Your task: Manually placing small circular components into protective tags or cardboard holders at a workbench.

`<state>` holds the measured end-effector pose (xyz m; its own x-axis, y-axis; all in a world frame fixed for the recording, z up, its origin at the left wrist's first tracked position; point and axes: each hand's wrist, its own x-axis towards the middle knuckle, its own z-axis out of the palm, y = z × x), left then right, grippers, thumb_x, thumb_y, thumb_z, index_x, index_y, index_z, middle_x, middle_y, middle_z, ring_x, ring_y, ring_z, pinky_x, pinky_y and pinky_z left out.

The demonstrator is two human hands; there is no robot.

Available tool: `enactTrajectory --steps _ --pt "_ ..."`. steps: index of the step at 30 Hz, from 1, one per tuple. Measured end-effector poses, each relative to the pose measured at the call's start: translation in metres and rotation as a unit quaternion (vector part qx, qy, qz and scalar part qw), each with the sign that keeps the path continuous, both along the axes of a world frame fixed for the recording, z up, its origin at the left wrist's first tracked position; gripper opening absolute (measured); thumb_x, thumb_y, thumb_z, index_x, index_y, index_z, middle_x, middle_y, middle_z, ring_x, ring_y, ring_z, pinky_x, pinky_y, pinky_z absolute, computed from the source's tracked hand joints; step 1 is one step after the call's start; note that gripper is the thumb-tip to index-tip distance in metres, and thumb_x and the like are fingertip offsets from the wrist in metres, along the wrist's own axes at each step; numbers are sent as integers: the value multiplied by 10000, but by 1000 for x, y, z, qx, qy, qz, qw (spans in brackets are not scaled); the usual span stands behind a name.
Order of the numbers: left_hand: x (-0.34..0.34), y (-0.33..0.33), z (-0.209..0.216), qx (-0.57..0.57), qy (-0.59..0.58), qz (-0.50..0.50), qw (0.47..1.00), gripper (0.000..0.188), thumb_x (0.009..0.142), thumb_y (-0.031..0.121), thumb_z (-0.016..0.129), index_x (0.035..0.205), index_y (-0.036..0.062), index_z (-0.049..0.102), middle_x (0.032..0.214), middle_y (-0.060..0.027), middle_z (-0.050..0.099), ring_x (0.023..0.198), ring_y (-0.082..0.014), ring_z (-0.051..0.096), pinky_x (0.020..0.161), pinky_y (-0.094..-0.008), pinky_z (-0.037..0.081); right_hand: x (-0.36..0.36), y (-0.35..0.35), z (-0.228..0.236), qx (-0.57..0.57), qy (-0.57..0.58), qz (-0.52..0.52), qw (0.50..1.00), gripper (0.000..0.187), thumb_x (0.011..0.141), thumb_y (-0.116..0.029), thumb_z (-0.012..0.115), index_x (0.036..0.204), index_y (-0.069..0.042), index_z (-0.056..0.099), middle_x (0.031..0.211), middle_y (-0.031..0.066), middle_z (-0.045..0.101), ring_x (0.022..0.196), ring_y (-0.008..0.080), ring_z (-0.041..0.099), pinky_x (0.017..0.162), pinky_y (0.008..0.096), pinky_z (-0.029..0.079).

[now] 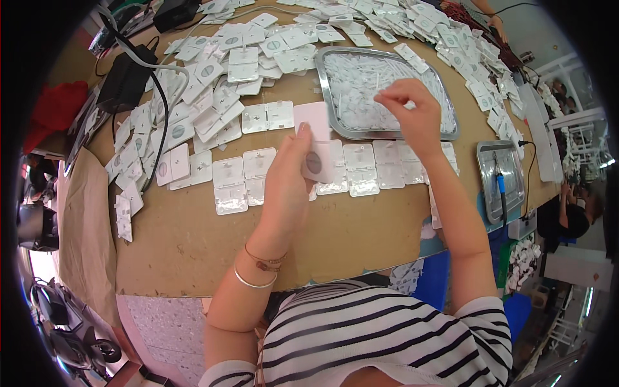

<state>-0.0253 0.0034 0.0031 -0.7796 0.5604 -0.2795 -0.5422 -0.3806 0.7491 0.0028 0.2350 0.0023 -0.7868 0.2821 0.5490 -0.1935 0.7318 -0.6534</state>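
My left hand (291,169) is closed around a flat white plastic case (316,122) with a dark grey round patch, holding it up over the table. The thumb lies along its face. My right hand (418,115) hovers above a metal tray (387,135) full of small, thin white pieces (358,74). Its thumb and fingertips are pinched together, and I cannot make out what, if anything, is between them. Below the tray and partly behind my left hand runs a row of opened white cases (230,187). Another opened case (267,117) lies just left of the held one.
Heaps of white cases (206,71) cover the table's left and far sides. A black power box (126,77) with cables sits at left. At right, a smaller metal tray (490,187) holds a blue-handled tool (501,184). Another person's hand (498,27) shows at the far right.
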Motion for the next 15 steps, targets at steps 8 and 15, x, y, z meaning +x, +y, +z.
enactTrajectory --steps 8,15 --pt "11 -2 2 69 -18 -119 990 407 945 437 417 943 52 549 837 -4 507 611 -80 393 547 -233 350 64 -30 34 325 216 78 917 298 625 94 746 890 -12 660 891 106 610 781 223 589 636 300 505" --pt "21 5 12 56 21 -189 980 657 955 542 253 1158 -21 523 981 -110 603 663 -109 537 573 -247 450 83 -64 33 -155 -58 89 982 129 768 62 641 886 18 612 979 98 616 865 183 582 809 278 451"
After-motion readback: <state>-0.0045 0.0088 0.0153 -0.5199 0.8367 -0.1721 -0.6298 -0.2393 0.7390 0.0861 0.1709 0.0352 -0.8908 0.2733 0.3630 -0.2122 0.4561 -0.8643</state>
